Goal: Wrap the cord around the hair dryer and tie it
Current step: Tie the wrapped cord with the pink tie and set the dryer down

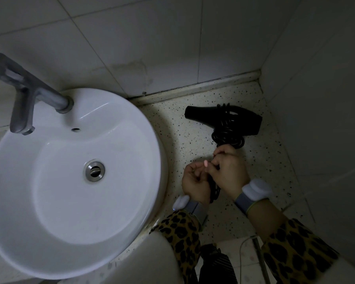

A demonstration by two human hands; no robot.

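Observation:
A black hair dryer [242, 118] lies on the speckled countertop [193, 128], nozzle pointing left. Its black cord [226, 136] is looped around the barrel and coiled around the handle. My right hand [228, 171] is closed over the lower end of the handle and the cord. My left hand [195, 181] is just beside it, fingers curled on a length of the cord that hangs down between both hands. The cord's end and the plug are hidden behind my hands.
A round white basin [74, 177] with a metal tap [25, 95] fills the left side. Tiled walls [172, 37] meet in a corner behind the dryer. Both wrists carry white bands over leopard-print sleeves.

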